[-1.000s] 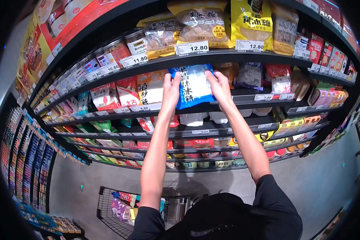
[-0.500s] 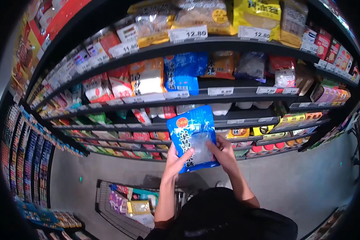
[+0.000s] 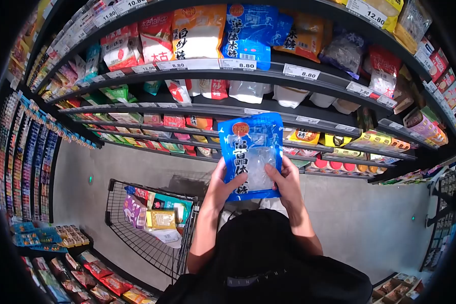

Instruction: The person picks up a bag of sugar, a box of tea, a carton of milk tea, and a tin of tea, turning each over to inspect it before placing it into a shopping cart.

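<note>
Shop aisle: grey floor (image 3: 339,207), dark stocked shelves (image 3: 268,75) ahead. One wire cart (image 3: 142,248) at left; in it, among other packs, one purple bag (image 3: 135,210), one gold pack (image 3: 161,220). One blue pouch (image 3: 251,144) held up before the shelves, left hand (image 3: 222,185) and right hand (image 3: 288,183) gripping its lower sides. Thumbs across the front; other fingers curled, mostly hidden behind.

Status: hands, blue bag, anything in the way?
Left hand, right hand gripping blue bag, lower sides. Printed front toward camera, only thumbs over it. Cart to the left, clear of bag.
</note>
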Available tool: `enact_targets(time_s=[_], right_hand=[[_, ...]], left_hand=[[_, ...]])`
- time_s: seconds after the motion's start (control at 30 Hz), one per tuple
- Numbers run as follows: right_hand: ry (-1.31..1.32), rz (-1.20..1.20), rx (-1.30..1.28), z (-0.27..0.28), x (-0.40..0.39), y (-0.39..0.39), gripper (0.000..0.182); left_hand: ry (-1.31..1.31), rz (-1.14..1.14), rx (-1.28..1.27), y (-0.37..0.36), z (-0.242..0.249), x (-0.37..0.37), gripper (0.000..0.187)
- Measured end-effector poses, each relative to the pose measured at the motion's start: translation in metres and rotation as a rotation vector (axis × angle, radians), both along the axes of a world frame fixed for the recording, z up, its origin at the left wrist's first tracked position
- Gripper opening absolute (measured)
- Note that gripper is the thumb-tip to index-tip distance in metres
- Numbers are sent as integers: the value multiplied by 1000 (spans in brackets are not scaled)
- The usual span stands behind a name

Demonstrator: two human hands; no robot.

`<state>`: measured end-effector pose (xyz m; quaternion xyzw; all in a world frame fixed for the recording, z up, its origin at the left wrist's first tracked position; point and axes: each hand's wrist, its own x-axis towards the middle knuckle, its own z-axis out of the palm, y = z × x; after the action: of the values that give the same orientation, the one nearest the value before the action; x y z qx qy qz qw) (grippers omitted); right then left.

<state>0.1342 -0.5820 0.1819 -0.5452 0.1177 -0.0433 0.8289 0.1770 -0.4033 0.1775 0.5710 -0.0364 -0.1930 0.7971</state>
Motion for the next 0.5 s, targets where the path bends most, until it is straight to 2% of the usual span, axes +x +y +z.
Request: enact_targets(time_s=[0.17,0.5], right_hand=[[18,-31,-20,3,-10,1,23],[1,19,-10,3,-17,-1,30]], left_hand=[[65,-49,11,0,3,-8,63],[40,-19,-22,2,5,-17,53]])
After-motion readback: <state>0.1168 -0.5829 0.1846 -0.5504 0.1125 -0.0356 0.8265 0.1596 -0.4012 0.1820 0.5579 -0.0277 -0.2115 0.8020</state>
